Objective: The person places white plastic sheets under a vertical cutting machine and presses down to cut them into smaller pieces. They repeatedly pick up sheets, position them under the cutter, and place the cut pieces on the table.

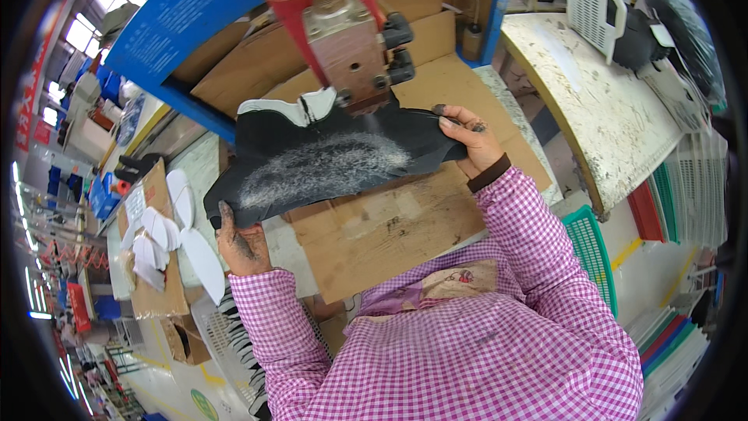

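Observation:
A black fabric shoe upper (327, 157) is stretched flat between my hands, with a white speckled coating across its middle and a white curved trim on its far edge. My left hand (243, 243) grips its near left corner, thumb on top. At the far right end, my right hand (472, 140) pinches it between thumb and fingers. Dark smudges mark the fingers of both hands. Directly above the far edge hangs a metal machine head (351, 54) on a red mount; whether it touches the upper is hard to tell.
Cardboard (389, 230) covers the bench beneath my hands. A blue frame (183, 19) lined with cardboard stands behind. White cut pieces (160, 230) lie at the left. To the right are a stained side table (600, 109), a green basket (590, 253) and stacked crates (689, 195).

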`<state>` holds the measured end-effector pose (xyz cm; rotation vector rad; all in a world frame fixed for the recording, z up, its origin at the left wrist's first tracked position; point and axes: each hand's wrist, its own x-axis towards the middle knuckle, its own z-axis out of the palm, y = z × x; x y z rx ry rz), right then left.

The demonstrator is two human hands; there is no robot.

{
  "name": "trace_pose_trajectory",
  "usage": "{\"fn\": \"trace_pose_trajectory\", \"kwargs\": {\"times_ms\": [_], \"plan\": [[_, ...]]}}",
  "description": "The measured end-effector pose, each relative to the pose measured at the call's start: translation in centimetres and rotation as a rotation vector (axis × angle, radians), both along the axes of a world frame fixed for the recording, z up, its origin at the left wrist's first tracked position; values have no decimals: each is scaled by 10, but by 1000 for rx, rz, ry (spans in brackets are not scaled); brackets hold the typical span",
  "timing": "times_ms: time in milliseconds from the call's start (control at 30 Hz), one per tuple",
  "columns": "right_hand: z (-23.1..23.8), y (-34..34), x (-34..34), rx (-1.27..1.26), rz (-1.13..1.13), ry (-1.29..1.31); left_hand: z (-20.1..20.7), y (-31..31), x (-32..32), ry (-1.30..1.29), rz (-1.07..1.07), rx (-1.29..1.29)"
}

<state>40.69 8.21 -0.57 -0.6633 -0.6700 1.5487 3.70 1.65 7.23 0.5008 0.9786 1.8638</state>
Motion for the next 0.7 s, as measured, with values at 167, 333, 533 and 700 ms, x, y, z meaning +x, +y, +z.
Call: {"fn": "trace_pose_trajectory", "kwargs": {"times_ms": [167,333,533,700], "plan": [[26,-8,7,-23,-79,-33,-9,-16,8,73,-61,85],[35,-30,34,23,-104,-67,-19,-7,23,-67,-186,53],[46,-41,49,79,-144,-66,-14,-3,34,-1,-229,10],[63,-76,86,93,-148,-183,-33,2,53,-15,-288,-26]]}}
